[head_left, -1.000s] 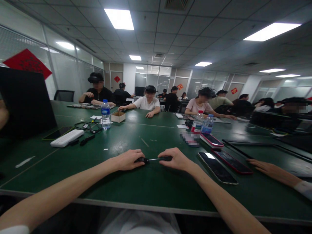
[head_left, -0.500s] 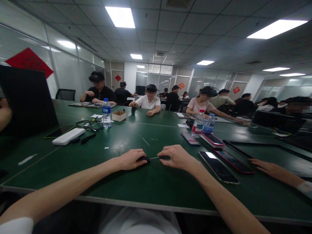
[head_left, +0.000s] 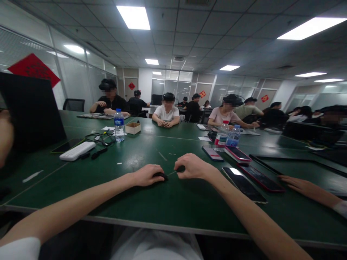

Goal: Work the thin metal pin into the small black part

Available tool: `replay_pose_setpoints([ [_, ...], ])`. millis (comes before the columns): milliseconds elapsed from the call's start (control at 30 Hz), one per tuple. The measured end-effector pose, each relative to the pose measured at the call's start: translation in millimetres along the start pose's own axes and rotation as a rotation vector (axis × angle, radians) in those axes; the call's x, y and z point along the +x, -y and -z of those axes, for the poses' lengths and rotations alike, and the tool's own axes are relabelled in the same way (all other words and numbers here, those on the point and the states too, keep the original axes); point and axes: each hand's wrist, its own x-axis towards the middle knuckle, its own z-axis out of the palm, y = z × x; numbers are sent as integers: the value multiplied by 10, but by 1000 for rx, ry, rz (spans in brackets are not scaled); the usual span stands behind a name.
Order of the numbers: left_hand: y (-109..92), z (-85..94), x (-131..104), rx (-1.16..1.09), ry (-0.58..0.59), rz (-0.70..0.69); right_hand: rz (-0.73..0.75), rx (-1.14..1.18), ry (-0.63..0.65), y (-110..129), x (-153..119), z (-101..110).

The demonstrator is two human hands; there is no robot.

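My left hand rests on the green table with its fingers curled over a small black rounded object, shaped much like a computer mouse. To its right, my right hand is raised slightly and pinches a small dark object, partly hidden by the fingers; its kind cannot be made out. A thin light line runs across the gap between the two objects; whether it is a cord or something else is unclear.
Right of my arm lie several phones, and behind them two bottles. At the left are a white power bank, cables, a water bottle and an open box. A co-worker's hand rests at the right.
My right hand has risen a little and turned, showing more of the dark object. The thin line tilts more. My left hand is nearly still. The person opposite has brought both hands together.
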Motion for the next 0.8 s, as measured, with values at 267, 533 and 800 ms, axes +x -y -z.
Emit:
replay_pose_setpoints([
  [267,28,-11,-3,30,2,5,-3,233,-211,-201,-181,-429],
  [533,73,-17,-28,-1,2,28,-61,423,-331,-206,-270,-663],
  [800,119,-24,-50,-37,-13,31,-102,452,-311,-206,-265,-772],
])
